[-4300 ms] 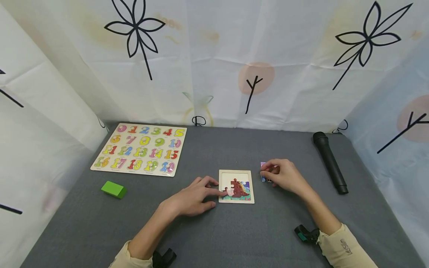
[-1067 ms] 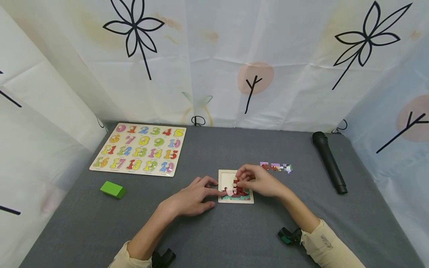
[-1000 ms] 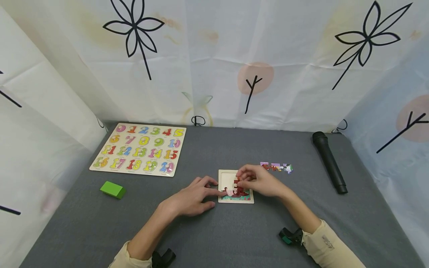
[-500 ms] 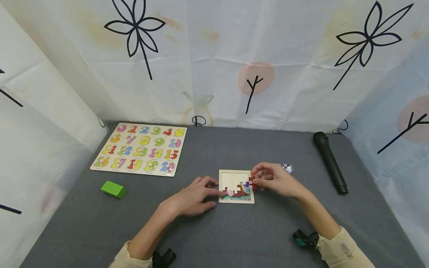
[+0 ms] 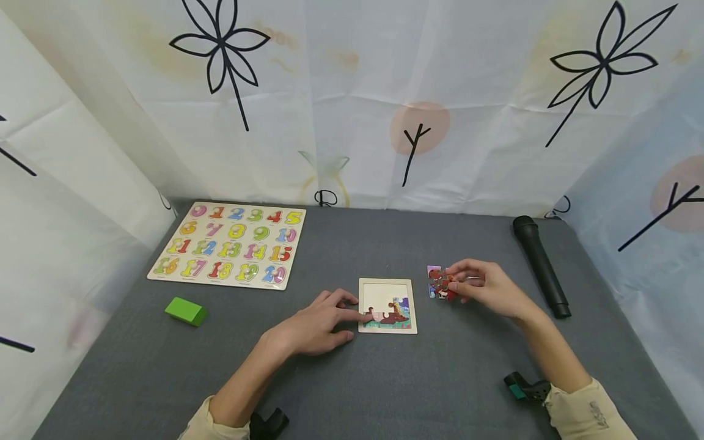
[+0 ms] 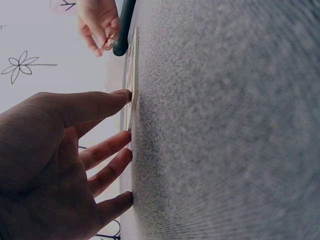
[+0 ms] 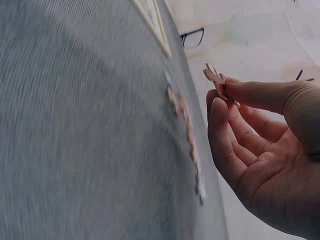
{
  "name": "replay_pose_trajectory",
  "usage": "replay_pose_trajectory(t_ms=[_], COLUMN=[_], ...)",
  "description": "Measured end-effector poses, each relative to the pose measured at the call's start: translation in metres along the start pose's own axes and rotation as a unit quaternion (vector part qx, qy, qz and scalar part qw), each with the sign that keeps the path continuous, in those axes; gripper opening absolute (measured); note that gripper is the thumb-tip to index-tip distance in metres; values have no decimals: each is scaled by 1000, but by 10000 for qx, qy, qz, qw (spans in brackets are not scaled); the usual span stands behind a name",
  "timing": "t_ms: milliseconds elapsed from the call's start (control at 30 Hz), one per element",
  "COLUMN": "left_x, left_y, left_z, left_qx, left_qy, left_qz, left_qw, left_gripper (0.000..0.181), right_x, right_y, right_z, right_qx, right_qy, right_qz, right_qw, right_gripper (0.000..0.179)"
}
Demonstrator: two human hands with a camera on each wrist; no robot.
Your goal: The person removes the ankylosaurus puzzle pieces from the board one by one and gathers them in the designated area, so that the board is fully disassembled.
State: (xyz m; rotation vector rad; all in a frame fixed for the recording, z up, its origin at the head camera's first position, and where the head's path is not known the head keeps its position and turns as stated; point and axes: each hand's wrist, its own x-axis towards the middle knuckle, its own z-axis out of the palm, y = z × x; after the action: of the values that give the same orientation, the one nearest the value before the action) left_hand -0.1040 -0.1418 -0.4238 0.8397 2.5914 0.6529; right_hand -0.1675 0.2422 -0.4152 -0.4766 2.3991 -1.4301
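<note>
Currently R hand [image 5: 486, 288] pinches puzzle pc [image 7: 217, 82], loose pcs [image 5: 434, 274] near its fingers; L hand [image 5: 318, 327] palm-down, fingers spread, one on tray [image 5: 387, 282].

Frame [image 5: 377, 293] on table [image 5: 396, 391] (microphone [image 5: 541, 267] right)

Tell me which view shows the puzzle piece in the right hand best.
The right wrist view: the puzzle piece appears close up, pinched by the right hand. The head view shows it small, overlapping other pieces; the left wrist view shows only a small, distant bit.
</note>
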Motion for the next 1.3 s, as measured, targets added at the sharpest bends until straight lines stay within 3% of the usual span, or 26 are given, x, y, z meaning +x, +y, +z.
replay_pose_trajectory(t_ms=[433,867,1300], left_x=[0,1,1], left_y=[0,-1,-2], left_z=[0,0,2], left_qx=[-14,-18,-48], left_qy=[-2,-12,-5], left_qz=[1,24,5], left_qw=[10000,10000,10000], left_gripper=[48,48,49], right_x=[-5,-2,2], right_y=[24,25,20], right_z=[-11,-4,5], right_qx=[-392,-670,-1545], right_qy=[96,337,866], right_qz=[14,-16,325], right_qw=[9992,9972,9837], right_gripper=[29,25,21])
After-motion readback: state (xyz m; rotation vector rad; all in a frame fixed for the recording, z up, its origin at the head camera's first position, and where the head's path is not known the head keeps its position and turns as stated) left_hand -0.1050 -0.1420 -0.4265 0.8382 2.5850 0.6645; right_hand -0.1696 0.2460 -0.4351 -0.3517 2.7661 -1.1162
